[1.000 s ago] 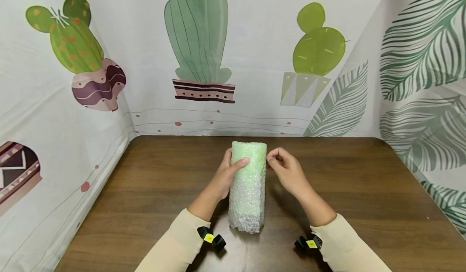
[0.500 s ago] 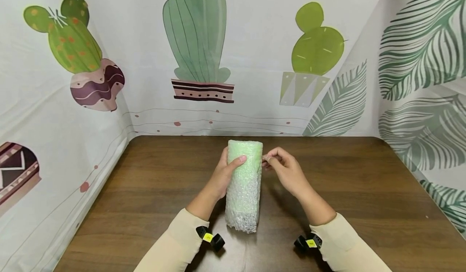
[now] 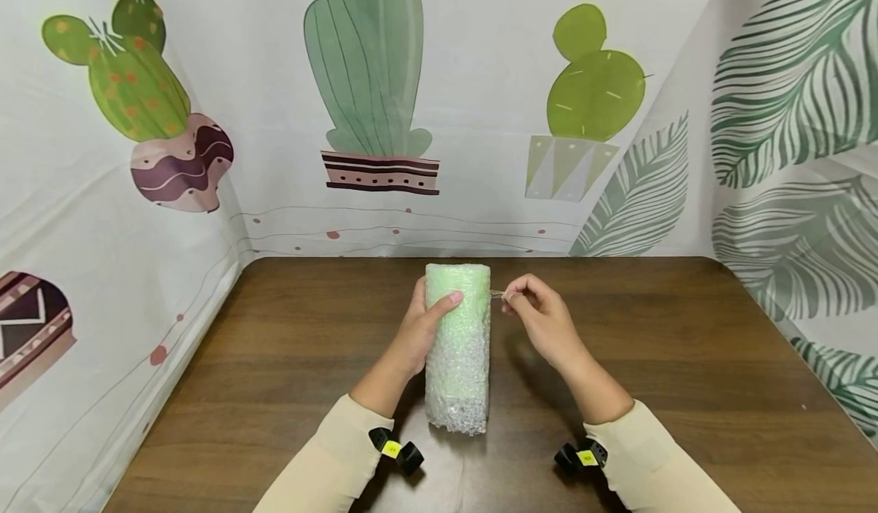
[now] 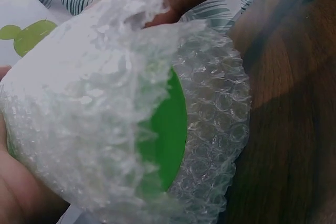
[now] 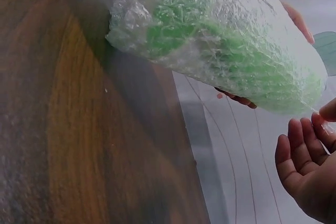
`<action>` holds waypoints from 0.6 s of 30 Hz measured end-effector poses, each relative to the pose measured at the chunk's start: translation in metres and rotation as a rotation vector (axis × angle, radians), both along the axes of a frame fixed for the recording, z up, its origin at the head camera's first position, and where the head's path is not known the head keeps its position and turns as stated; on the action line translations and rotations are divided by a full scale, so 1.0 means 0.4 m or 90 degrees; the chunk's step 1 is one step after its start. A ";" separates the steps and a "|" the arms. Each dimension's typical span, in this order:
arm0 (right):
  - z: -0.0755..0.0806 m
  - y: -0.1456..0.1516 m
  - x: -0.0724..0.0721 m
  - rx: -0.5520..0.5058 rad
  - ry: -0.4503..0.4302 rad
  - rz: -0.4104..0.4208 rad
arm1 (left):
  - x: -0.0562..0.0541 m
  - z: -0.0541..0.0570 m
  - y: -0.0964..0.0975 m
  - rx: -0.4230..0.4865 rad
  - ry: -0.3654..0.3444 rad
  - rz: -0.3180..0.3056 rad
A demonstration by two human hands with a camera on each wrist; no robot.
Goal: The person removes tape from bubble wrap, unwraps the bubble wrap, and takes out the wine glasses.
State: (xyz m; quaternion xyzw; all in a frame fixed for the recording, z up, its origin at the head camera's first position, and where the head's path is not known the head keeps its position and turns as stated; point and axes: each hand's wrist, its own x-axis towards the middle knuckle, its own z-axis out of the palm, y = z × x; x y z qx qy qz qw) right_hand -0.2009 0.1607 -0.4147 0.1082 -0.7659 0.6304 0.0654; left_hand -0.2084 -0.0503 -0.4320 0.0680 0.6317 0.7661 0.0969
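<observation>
On the left, my left hand (image 3: 420,328) was closed around the upper part of a tall, rounded, light-green package in clear plastic bubble wrap (image 3: 457,345). The thumb lay across its front and the fingers went behind it. I judged this a good place to take hold, because the wrapped body there looked full and firm. The package was in front of me, above the brown wood-grain table (image 3: 309,360), with its upper end leaning away; I could not tell if its lower end touched the wood.

I supposed that it was rather light, soft on the outside and stiffer within, where a smooth bright-green flat end (image 4: 168,135) showed inside the loose lower wrap. The shiny film could be a little slippery, so a broad hold seemed wiser than a hard squeeze. Whether the inside was fragile, I could not know.

Further right, a thin, clear plastic strip (image 3: 497,294) stretched from the package's right edge. It would probably tear easily. My right hand (image 3: 547,321) pinched its end between thumb and forefinger, the other fingers loosely bent, the wrist angled inward.
</observation>
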 end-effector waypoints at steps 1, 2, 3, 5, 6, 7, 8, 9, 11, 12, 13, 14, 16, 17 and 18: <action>0.000 0.000 0.000 0.003 0.001 -0.003 | 0.000 0.000 0.000 -0.002 0.000 0.001; 0.000 0.000 0.001 0.001 0.001 -0.005 | 0.001 0.000 0.000 -0.004 0.000 0.001; -0.001 -0.001 0.001 0.002 0.000 -0.006 | 0.001 0.001 -0.001 -0.007 -0.001 0.002; -0.002 0.000 0.002 0.000 -0.001 -0.005 | 0.002 0.001 0.000 -0.011 -0.007 0.003; -0.002 0.000 0.002 -0.005 -0.002 -0.004 | 0.003 0.002 0.000 -0.013 -0.010 0.003; -0.003 0.000 0.002 -0.010 -0.002 -0.001 | 0.004 0.002 0.000 -0.015 -0.012 0.002; -0.004 0.000 0.002 -0.014 -0.001 0.002 | 0.004 0.002 0.000 -0.016 -0.015 0.003; -0.004 -0.001 0.002 -0.019 0.000 0.007 | 0.004 0.003 0.000 -0.016 -0.016 0.002; -0.004 -0.002 0.002 -0.033 0.008 0.019 | 0.003 0.003 0.001 -0.016 -0.016 0.002; -0.005 -0.002 0.002 -0.038 0.014 0.023 | 0.003 0.003 0.001 -0.015 -0.016 0.003; -0.005 -0.002 0.002 -0.042 0.020 0.028 | 0.002 0.003 0.002 -0.014 -0.015 0.002; -0.005 -0.002 0.002 -0.047 0.027 0.033 | 0.002 0.003 0.002 -0.012 -0.015 0.002; -0.005 -0.002 0.001 -0.052 0.039 0.043 | 0.001 0.002 0.003 -0.010 -0.017 0.001; -0.005 -0.002 0.001 -0.054 0.044 0.048 | 0.001 0.002 0.002 -0.012 -0.018 0.002; -0.005 -0.001 0.000 -0.060 0.048 0.053 | 0.000 0.002 0.001 -0.017 -0.018 0.005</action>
